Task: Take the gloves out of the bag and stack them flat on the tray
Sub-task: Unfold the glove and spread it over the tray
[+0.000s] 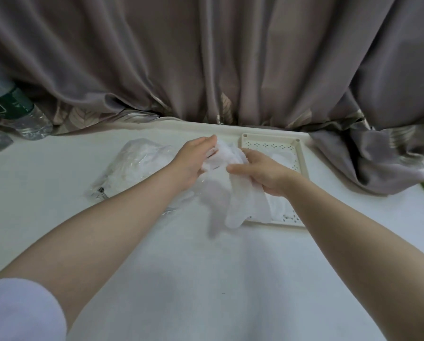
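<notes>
Near table (206, 279) bare: good room to spread. Both hands hold glove (233, 183) in air between bag (134, 166) and tray (302, 153): right hand (262, 175) grips middle, left hand (193, 161) pinches top. Risk: limp glove lands folded, cuff hanging over tray edge. Bottle (21, 112) and curtain (230, 57) crowd far side.

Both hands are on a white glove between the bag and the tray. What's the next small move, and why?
Probably carry the glove rightward over the tray and lay it flat. The left hand and right hand hold it bunched, its end dangling at the tray's near edge, and white gloves already lie inside.
</notes>
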